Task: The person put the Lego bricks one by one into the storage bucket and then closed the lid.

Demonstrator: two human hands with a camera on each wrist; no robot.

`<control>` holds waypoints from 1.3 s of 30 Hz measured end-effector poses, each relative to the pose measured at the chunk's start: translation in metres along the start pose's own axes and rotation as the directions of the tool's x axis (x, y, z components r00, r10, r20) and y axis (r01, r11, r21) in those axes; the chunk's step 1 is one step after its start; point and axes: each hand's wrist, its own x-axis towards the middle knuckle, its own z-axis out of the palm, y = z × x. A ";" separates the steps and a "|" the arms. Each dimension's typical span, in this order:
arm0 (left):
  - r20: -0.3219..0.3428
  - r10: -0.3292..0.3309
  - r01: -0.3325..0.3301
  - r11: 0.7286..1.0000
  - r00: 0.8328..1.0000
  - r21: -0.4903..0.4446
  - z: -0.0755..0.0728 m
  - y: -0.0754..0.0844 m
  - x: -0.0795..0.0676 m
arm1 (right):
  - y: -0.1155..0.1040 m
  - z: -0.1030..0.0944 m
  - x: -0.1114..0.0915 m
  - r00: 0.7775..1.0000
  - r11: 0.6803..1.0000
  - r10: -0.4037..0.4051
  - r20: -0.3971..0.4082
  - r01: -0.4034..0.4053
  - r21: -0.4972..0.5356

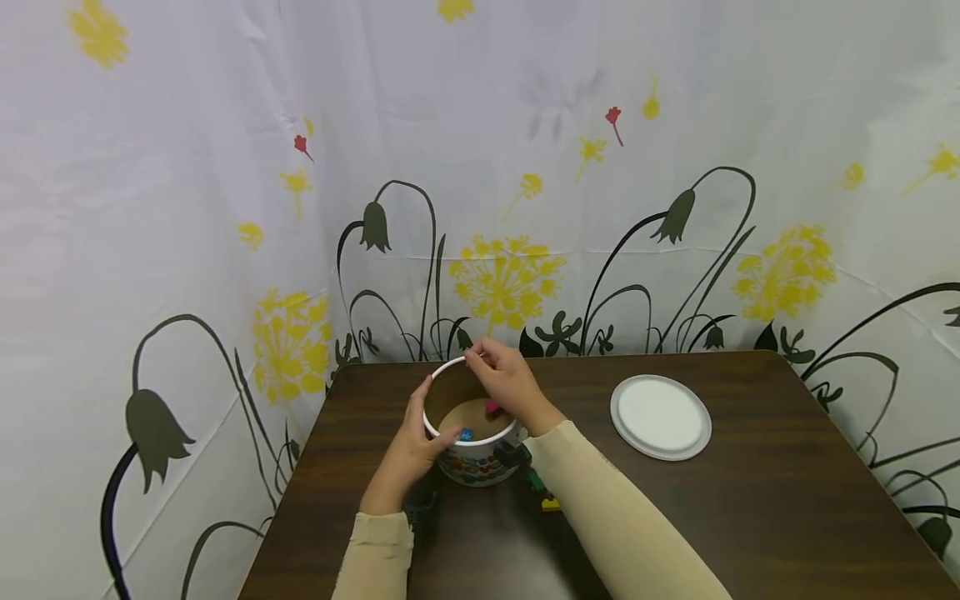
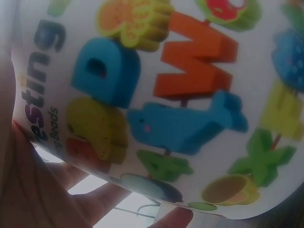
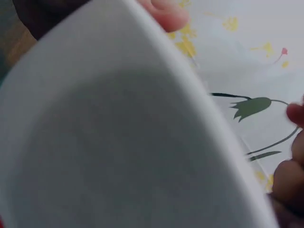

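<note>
A round white tub (image 1: 478, 467) printed with colourful letters, animals and fruit stands tilted toward me on the dark table. Inside lie a blue piece (image 1: 467, 434) and a pink piece (image 1: 492, 408). My left hand (image 1: 408, 454) grips its left side, the thumb over the near rim and the fingers round the outer wall. In the left wrist view the printed wall (image 2: 185, 128) fills most of the picture. My right hand (image 1: 506, 382) is bent over the far right rim with curled fingers (image 3: 289, 175); I cannot tell what, if anything, they pinch.
A round white lid (image 1: 661, 417) lies on the table to the right. Close by the tub, partly under my right sleeve, are a green piece (image 1: 536, 481) and a yellow piece (image 1: 551, 505). A dark object (image 1: 420, 502) sits beside my left wrist. Behind the table hangs a flowered curtain (image 1: 502, 167).
</note>
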 end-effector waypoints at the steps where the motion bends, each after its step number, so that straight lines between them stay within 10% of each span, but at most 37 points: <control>1: -0.001 -0.003 0.003 1.000 1.000 0.000 0.001 0.000 -0.001 | 0.001 0.000 -0.003 1.000 1.000 -0.026 -0.010 0.026 0.004; 11: -0.019 -0.001 0.001 1.000 1.000 0.010 0.000 0.001 -0.002 | 0.006 -0.012 -0.036 0.989 0.992 -0.110 0.099 0.102 0.080; 22: -0.019 -0.020 0.019 0.999 1.000 -0.028 0.002 -0.002 -0.002 | 0.022 -0.073 -0.081 0.995 0.958 0.091 0.034 -0.097 0.269; 28: -0.022 0.000 0.000 1.000 1.000 -0.010 0.001 0.000 -0.001 | 0.040 -0.096 -0.105 0.935 0.908 0.344 0.081 -0.354 0.225; 39: -0.024 -0.017 0.017 1.000 1.000 -0.011 0.001 -0.001 -0.002 | 0.114 -0.095 -0.147 0.865 0.827 0.499 0.057 -0.495 0.265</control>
